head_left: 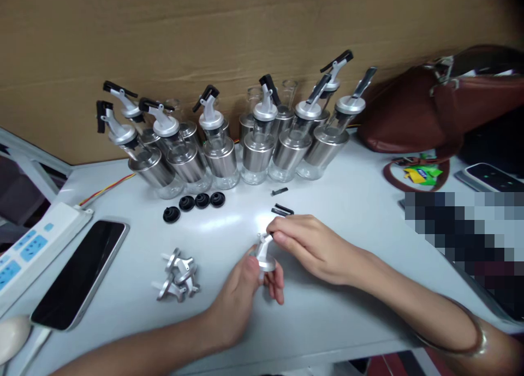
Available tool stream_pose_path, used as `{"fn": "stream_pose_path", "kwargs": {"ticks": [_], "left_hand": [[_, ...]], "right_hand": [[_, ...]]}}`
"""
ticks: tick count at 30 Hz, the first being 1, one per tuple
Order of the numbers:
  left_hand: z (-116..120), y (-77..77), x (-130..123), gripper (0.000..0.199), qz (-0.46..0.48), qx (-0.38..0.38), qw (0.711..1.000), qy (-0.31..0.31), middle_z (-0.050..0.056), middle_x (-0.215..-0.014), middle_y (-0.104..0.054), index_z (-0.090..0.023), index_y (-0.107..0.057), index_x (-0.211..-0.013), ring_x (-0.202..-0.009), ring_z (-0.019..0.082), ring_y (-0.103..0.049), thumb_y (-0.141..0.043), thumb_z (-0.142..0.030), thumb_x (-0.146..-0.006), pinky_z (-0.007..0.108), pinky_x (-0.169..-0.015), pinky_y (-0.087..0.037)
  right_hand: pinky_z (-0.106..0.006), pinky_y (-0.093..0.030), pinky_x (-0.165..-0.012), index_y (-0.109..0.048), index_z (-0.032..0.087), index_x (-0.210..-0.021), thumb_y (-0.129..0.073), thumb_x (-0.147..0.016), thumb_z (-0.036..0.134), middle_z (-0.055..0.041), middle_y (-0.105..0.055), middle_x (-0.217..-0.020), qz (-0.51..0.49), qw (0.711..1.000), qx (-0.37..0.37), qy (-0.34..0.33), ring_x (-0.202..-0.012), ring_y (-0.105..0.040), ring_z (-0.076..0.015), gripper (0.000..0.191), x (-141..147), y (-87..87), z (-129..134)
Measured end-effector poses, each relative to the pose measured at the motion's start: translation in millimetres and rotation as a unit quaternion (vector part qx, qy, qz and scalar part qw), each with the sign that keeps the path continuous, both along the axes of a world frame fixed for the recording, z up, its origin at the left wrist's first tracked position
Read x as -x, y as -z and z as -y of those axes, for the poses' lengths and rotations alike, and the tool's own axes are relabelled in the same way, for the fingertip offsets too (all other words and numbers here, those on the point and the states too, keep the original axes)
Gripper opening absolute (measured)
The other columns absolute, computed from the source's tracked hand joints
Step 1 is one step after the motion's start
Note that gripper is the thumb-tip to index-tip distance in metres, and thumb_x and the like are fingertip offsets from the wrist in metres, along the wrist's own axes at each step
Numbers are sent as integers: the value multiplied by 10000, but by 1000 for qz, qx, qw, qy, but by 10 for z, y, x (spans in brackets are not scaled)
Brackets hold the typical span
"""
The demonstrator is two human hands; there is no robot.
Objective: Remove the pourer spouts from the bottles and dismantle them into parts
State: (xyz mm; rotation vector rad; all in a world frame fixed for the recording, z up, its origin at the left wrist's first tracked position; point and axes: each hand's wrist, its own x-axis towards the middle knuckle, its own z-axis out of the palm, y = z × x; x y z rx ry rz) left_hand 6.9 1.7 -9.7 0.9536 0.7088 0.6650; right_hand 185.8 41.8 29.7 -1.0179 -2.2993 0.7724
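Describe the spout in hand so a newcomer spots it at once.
Find the row of bottles at the back of the table, then come forward to the left grip. It holds a silver spout roughly upright, with the right grip pinching a black piece at its top. Unlike the spouts on the bottles or in the loose pile further left, it alone is held.

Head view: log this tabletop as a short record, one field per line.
Left hand: holds a silver spout head
Right hand: fingertips at the spout head's top, pinching a small dark piece, mostly hidden
Loose dark strips: on the table, just beyond the right hand
Black stoppers: four, before the bottles
Spout pile: silver, left of the left hand
Bottles: front row of six, all topped with spouts; more behind, partly hidden
Far left: phone, power strip
Back right: brown bag
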Motion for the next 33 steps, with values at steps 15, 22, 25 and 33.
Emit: {"fn": "stream_pose_path", "kwargs": {"ticks": [15, 22, 25, 33], "left_hand": [[37, 53, 43, 560, 5, -44, 999, 22, 13, -746, -544, -173, -494, -934, -676, 143, -502, -274, -685, -889, 299, -701, -391], [29, -37, 27, 620, -34, -65, 997, 38, 34, -731, -517, -156, -507, -816, -684, 155, -486, -230, -707, -880, 307, -703, -402], [-10, -116, 25, 647, -67, -66, 993, 68, 35, -715, -507, -162, -488, -785, -695, 166, -491, -186, -728, -867, 318, -725, -412], [-296, -711, 180, 463, -319, -182, 907, 205, -16, -746, -522, -194, -500, -796, -706, 130, -502, -262, -561, -948, 247, -665, -390]], "right_hand": [[-229, -374, -601, -472, 186, -729, -302, -975, 216, 7, -563, -617, -54, 998, 7, -16, -553, -491, -109, 300, 13, -26, 35], [-213, -360, -506, -374, 209, -652, -365, -961, 500, 62, -442, -485, -182, 943, 278, -30, -450, -438, -86, 425, 22, -75, 65], [-230, -434, -512, -371, 219, -728, -467, -904, 552, 42, -559, -532, -220, 892, 388, -72, -457, -549, -112, 389, 57, -51, 95], [-222, -330, -505, -467, 180, -637, -407, -917, 588, 29, -475, -544, -144, 962, 234, -1, -510, -415, -91, 498, 27, -70, 89]]}}
